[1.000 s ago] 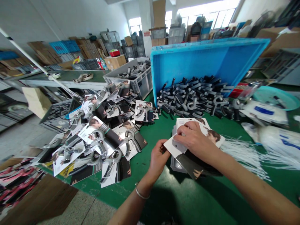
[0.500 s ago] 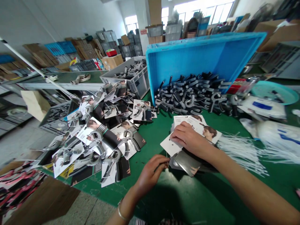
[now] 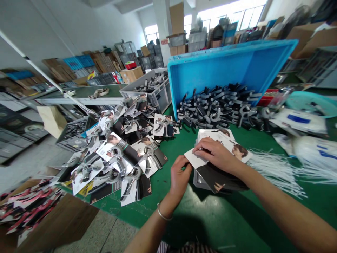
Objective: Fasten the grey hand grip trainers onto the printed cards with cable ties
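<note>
A printed backing card (image 3: 214,177), white at one end and dark at the other, lies tilted on a stack of similar cards (image 3: 222,133). My right hand (image 3: 217,154) rests over this card, its thumb and fingers pinching a thin white piece that looks like a cable tie (image 3: 200,149) at the white end. At the card's left corner my left hand (image 3: 180,177) is closed, the fingertips gripping the edge and partly hidden under it. Loose white cable ties (image 3: 275,170) lie right of the stack.
Carded hand grips (image 3: 116,154) are heaped on the left of the green table (image 3: 168,218). Behind the stack, a tipped blue crate (image 3: 210,66) stands over a pile of loose hand grips (image 3: 213,105). Plastic bags (image 3: 313,151) lie right; a person (image 3: 217,37) is beyond the crate.
My left hand has risen and moved right to the card's corner. The fingers of my right hand have drawn into a pinch, and the top card has turned to lie more squarely over the stack.
</note>
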A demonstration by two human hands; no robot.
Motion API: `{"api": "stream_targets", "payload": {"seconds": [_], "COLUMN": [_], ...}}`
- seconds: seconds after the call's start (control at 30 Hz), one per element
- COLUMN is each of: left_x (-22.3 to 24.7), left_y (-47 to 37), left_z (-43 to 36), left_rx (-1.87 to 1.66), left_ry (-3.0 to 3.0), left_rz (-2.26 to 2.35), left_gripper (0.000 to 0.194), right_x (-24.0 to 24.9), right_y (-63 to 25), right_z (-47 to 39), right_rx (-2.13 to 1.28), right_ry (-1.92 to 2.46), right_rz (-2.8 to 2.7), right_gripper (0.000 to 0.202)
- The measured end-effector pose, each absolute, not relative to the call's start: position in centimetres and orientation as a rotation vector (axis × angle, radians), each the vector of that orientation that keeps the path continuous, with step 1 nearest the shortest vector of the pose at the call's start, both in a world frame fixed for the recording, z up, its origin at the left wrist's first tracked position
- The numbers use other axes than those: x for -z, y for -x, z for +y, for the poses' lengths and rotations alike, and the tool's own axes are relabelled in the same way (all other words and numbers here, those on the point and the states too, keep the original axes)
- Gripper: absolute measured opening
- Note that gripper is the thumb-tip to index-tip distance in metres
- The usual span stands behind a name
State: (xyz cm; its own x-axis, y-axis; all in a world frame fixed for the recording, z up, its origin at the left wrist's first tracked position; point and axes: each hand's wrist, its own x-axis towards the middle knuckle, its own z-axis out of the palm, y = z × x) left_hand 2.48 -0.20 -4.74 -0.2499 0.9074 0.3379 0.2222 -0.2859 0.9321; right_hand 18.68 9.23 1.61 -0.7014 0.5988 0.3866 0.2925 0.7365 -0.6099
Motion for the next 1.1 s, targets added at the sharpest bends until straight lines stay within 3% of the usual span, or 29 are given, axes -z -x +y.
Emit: {"api": "stream_targets", "payload": {"seconds": [0.2,0.37,0.5,0.7,0.87,0.97,1.1], "left_x": [3.1,3.9,4.5,3.2,2.1,2.2,2.2], "left_y": [-3.0,-3.1,-3.4,-3.7,-3.8,-3.8,-4.2], "left_z": [0.4,2.6,3.2,2.7,2.5,2.8,3.2], "left_rx": [-1.591,-1.505,-1.482,-1.482,-1.537,-1.515,-1.551], "left_ry": [-1.437,-1.304,-1.163,-1.360,-1.404,-1.354,-1.203], "left_rz": [1.421,1.285,1.171,1.224,1.351,1.342,1.294], "left_gripper": [0.013,0.012,0.024,0.021,0.019,0.018,0.017], "right_x": [-1.9,-2.0,-1.9,-1.8,-1.5,-1.2,-1.3], "right_y": [-19.8,-20.2,-20.2,-20.1,-20.2,-20.1,-20.0], "right_z": [9.3,9.6,9.6,9.1,8.9,9.1,9.0], "right_rx": [-1.044,-0.968,-0.972,-0.764,-0.940,-0.904,-0.576], "right_ry": [0.758,0.755,0.719,0.756,0.692,0.710,0.775], "right_rz": [-2.029,-2.091,-2.117,-2.141,-2.055,-2.027,-2.123], "right_gripper": [0.020,0.020,0.019,0.016,0.036,0.026,0.013]}}
